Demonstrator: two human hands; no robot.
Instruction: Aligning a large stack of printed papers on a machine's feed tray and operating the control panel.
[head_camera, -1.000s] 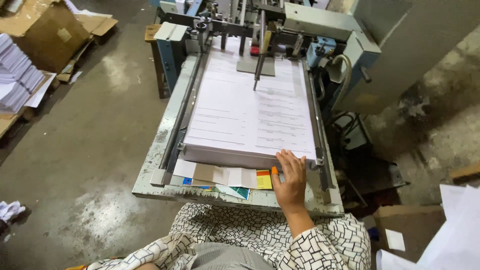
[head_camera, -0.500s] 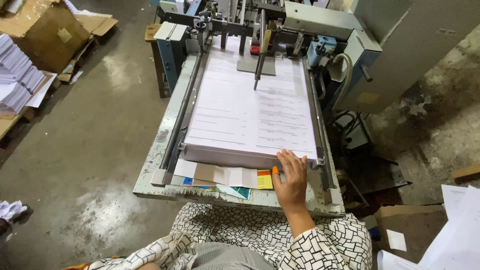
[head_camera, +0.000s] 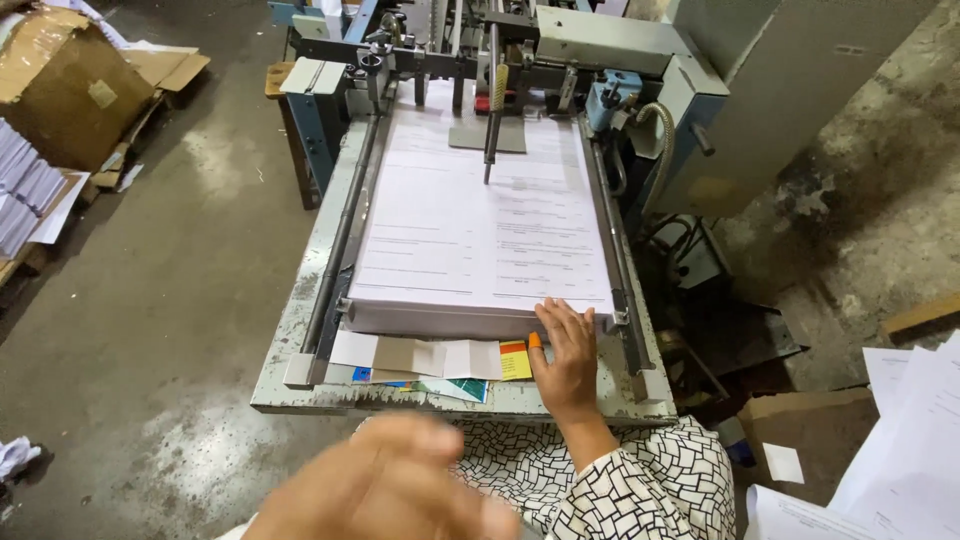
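A thick stack of printed white sheets (head_camera: 470, 230) lies on the metal feed table (head_camera: 290, 345) of a grey and blue paper machine. My right hand (head_camera: 565, 355) lies flat with its fingers against the stack's near edge, at the right, and holds nothing. My left hand (head_camera: 390, 490) is a blur low in the foreground, fingers spread and empty, apart from the table. Both sleeves have a black and white pattern. Strips of white, brown, yellow and blue paper (head_camera: 430, 360) lie in front of the stack.
A metal rod and flat foot (head_camera: 490, 125) rest on the stack's far end. Side rails (head_camera: 340, 240) flank the stack. A cardboard box (head_camera: 60, 90) and paper piles (head_camera: 20, 190) stand at the left on the concrete floor. Loose sheets (head_camera: 900, 430) lie at the lower right.
My left hand has come up into view at the bottom, blurred by motion. My right hand has stayed on the stack's near edge.
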